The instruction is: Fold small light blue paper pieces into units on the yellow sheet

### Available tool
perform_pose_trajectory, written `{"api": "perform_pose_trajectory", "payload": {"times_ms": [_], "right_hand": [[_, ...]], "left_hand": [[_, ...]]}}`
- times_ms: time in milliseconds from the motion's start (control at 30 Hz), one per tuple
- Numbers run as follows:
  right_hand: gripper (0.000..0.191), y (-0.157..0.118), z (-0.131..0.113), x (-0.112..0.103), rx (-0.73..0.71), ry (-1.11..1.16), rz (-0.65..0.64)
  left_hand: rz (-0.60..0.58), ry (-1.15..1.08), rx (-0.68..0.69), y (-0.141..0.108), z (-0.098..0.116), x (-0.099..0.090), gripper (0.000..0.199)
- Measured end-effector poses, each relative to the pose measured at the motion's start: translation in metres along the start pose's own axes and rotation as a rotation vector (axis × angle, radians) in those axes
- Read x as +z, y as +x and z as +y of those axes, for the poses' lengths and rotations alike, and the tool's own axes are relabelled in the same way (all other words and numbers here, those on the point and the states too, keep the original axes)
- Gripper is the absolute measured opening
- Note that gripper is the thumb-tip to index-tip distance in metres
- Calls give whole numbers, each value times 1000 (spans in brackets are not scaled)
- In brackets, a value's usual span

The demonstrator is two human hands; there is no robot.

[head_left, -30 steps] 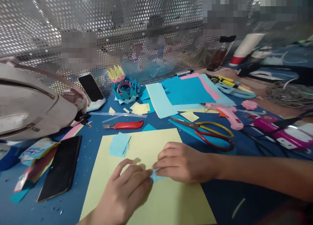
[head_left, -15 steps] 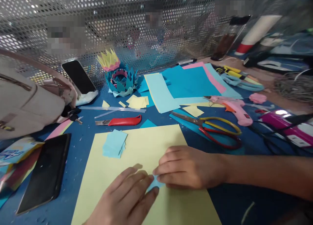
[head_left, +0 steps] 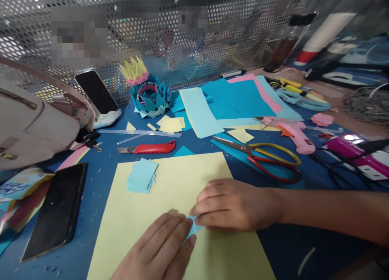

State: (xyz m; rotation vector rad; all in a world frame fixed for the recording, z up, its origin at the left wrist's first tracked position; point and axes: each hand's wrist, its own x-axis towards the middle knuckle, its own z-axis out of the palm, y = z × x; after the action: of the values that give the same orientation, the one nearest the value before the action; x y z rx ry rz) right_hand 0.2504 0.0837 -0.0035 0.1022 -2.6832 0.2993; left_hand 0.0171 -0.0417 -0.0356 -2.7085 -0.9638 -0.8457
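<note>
A small light blue paper piece [head_left: 194,226] lies on the large pale yellow sheet [head_left: 121,231], mostly covered by my fingers. My left hand [head_left: 161,243] presses its left side with fingertips and thumb. From the right, my right hand [head_left: 229,205] holds the other side, its fingers close together and its thumb hidden. Both hands rest low over the sheet, fingertips nearly touching. A stack of light blue squares [head_left: 141,175] sits at the sheet's upper left.
Beyond the sheet lie a red cutter [head_left: 154,147], scissors [head_left: 258,156], a pink glue gun [head_left: 291,130] and coloured papers [head_left: 240,99]. A blue paper flower [head_left: 150,97] stands behind. At left are a black phone [head_left: 56,211] and a bag [head_left: 30,118].
My left fingers have shifted slightly and flattened over the small blue piece, covering more of its left side. My right hand stays almost in place. The view has moved a little.
</note>
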Motion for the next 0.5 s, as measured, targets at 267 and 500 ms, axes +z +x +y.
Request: {"api": "perform_pose_trajectory", "payload": {"times_ms": [267, 500], "right_hand": [[28, 0, 0, 0, -17, 0, -1], [26, 1, 0, 0, -44, 0, 9]], "left_hand": [[55, -15, -41, 10, 4, -6, 21], [-172, 38, 60, 23, -5, -27, 20]]}}
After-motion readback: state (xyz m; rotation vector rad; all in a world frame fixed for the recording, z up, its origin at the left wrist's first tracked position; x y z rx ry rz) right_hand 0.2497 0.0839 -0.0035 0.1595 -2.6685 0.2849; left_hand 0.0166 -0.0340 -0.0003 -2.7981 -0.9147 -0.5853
